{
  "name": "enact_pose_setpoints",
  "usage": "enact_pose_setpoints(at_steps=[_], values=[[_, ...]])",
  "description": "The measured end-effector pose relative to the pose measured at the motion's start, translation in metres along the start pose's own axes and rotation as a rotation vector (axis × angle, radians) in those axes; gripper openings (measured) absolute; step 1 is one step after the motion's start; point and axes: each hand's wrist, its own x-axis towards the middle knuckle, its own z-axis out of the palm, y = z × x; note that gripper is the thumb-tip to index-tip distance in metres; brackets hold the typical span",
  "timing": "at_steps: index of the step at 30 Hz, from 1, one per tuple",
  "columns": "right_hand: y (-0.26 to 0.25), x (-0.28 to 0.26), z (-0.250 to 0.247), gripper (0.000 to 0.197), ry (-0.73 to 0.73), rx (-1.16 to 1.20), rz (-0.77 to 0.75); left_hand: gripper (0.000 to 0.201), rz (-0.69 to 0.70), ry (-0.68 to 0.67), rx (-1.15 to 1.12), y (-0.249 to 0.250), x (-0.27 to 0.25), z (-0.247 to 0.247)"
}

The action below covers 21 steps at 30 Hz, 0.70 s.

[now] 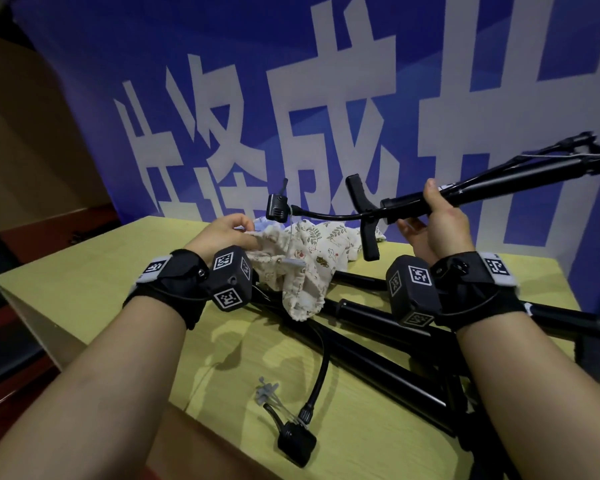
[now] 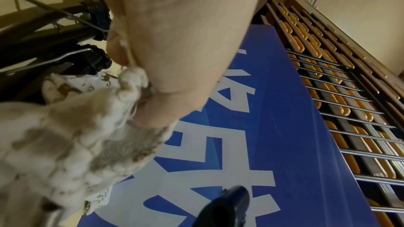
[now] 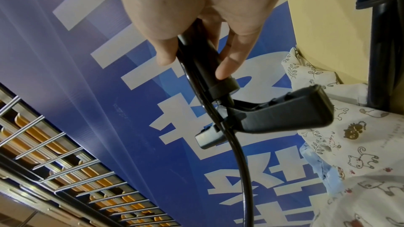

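Black pump (image 1: 465, 197) gripped in right hand (image 1: 444, 225), printed bag (image 1: 312, 258) pinched in left hand (image 1: 222, 233).
Right: grips barrel just behind handle (image 1: 367, 233), thumb on top, fingers wrapped underneath. Holds pump clear of table (image 1: 84, 289), tilted, foot end high to the right, handle end low over bag. Hose (image 1: 326, 216) curves left from barrel, head hanging just past left fingers. Left: pinches gathered bag rim between thumb and fingertips; rest of bag slumped on table across more pumps (image 1: 371, 356). Grey ties (image 1: 266, 389) lying near front edge. Blue banner (image 1: 291, 98) behind.
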Motion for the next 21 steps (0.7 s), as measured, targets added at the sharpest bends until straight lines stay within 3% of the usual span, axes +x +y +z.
enact_pose_setpoints(at_steps=[6, 14, 21], values=[[0.000, 0.003, -0.001, 0.046, -0.011, 0.055, 0.020, 0.015, -0.012, 0.157, -0.119, 0.011, -0.001, -0.003], [0.002, 0.002, -0.002, 0.046, -0.043, 0.088, 0.028, 0.020, -0.029, 0.123, -0.039, 0.025, 0.007, 0.002], [0.005, -0.003, 0.004, 0.018, -0.059, 0.066, -0.013, 0.008, -0.109, 0.172, -0.138, 0.036, 0.007, 0.008]])
